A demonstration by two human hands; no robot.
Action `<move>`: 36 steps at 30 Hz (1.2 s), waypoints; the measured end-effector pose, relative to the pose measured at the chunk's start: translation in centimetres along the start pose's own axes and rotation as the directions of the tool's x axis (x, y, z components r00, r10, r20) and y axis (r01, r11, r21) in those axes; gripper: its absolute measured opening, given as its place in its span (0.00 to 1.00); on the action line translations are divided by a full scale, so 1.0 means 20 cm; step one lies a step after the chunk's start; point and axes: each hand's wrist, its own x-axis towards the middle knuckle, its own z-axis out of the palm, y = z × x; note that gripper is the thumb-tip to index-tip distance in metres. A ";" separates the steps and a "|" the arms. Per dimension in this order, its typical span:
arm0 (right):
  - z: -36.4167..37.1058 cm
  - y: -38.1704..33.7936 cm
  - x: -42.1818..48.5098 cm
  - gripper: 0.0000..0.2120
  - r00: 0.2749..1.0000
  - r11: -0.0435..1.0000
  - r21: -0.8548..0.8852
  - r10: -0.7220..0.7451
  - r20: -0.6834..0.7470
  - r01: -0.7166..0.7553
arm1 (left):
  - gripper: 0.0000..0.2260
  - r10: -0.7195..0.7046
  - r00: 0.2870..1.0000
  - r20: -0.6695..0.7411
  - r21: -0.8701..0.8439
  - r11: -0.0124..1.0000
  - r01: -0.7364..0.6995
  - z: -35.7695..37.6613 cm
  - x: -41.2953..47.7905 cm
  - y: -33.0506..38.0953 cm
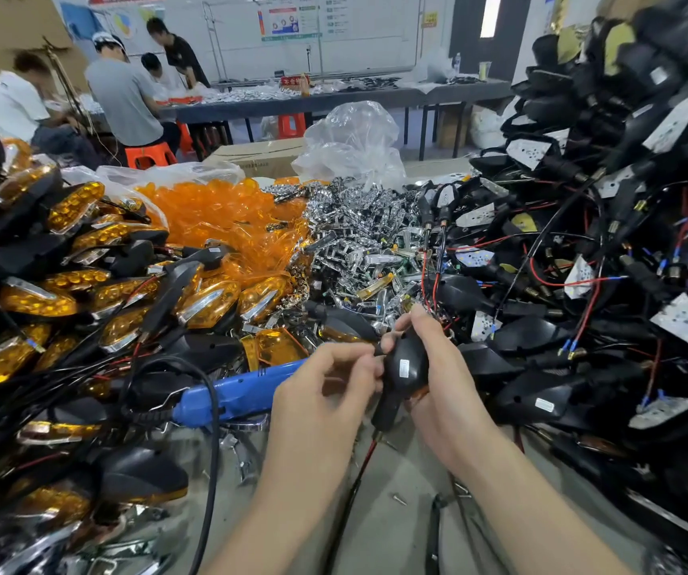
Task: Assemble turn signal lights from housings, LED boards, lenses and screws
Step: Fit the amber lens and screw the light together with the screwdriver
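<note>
Black housing point(404, 369) sits back-up, gripped in your right hand point(444, 392), amber showing underneath; your left hand point(325, 383) pinches its edge. Screwdriver point(230, 394) lies beside, so screws are likely pending. Finished lights point(85, 292) piled left, many bare housings point(549, 329) remain right.

Black housing point(404, 367), orange lenses point(218, 213), blue screwdriver point(243, 392)

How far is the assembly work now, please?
Done: many finished lights with orange lenses lie at left. In hand: the left hand and right hand hold one black housing. Left: a big pile of open housings at right, loose lenses behind; the blue screwdriver lies unused.
</note>
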 end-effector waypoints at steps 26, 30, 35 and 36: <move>0.03 0.03 -0.04 0.19 0.984 0.875 -0.457 -0.179 0.007 0.162 | 0.04 0.213 0.971 -0.113 0.187 0.964 -0.190 0.05 0.02 -0.01; 0.03 0.04 -0.03 0.18 0.985 0.870 -0.468 -0.173 0.007 0.156 | 0.08 0.246 0.967 -0.068 0.238 0.945 -0.224 0.06 0.02 0.01; 0.02 0.02 -0.03 0.19 0.990 0.925 -0.362 -0.140 -0.033 0.118 | 0.17 0.225 0.974 0.038 0.205 0.952 -0.228 0.07 -0.01 0.02; 0.02 0.01 -0.02 0.19 0.993 0.943 -0.320 -0.112 -0.048 0.091 | 0.17 0.195 0.980 0.029 0.174 0.965 -0.197 0.07 -0.01 0.03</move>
